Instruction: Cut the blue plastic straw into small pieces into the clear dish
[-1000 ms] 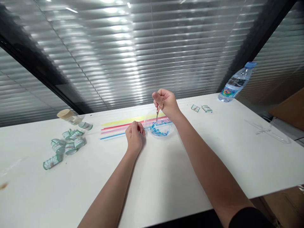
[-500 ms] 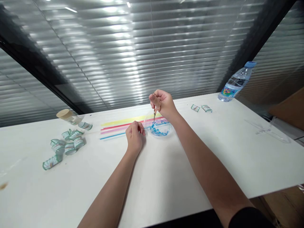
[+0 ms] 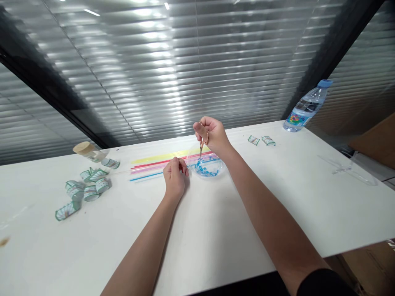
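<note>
My right hand [image 3: 213, 135] has its thumb and fingers in the loops of small scissors [image 3: 202, 144] with rose-gold handles. The blades point down into a clear round bowl [image 3: 212, 174], which has small blue pieces [image 3: 204, 169] inside. Just left of the bowl, my left hand [image 3: 175, 174] rests on the table with its fingertips pinched. What it pinches is too small or hidden to make out. Beneath and behind that hand lie long thin straws: a blue one [image 3: 145, 176], red ones [image 3: 148, 164] and yellow ones [image 3: 154, 157].
Several green-and-white printed wrappers [image 3: 91, 193] lie on the white table [image 3: 123, 242] at left, near a jar with a tan lid [image 3: 89, 151]. Two flat wrappers [image 3: 268, 141] and a water bottle [image 3: 305, 109] are at right. Clear plastic [image 3: 345, 169] lies near the right edge.
Almost nothing differs. Both hands, the scissors and the bowl keep their places, with only a very slight shift of the view.
</note>
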Available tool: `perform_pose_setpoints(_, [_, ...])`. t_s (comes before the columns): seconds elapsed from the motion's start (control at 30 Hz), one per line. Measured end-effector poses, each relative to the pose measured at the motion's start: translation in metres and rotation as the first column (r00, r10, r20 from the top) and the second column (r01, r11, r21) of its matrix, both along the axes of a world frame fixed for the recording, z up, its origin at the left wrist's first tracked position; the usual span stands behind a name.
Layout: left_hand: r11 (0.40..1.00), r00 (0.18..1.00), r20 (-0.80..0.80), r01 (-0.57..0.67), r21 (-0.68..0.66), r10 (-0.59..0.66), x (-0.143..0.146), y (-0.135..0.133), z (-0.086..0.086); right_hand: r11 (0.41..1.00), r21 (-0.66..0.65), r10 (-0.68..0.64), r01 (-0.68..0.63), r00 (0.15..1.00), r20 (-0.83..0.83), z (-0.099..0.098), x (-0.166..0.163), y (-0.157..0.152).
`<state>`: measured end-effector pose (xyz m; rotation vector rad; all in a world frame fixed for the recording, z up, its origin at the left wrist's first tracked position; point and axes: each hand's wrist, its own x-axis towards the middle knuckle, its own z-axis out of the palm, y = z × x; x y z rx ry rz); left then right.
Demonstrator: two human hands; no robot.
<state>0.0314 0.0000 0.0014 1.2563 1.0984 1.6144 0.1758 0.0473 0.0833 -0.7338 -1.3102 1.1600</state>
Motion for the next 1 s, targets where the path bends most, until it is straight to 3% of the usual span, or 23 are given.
perform_pose_setpoints(1.0, [1.000, 1.000, 0.005, 0.009, 0.008, -0.009, -0.0019, 0.0013, -0.0029, 1.000, 0.004, -0.015, 0.015, 1.000, -0.008, -0.0004, 0.0012, 0.0007])
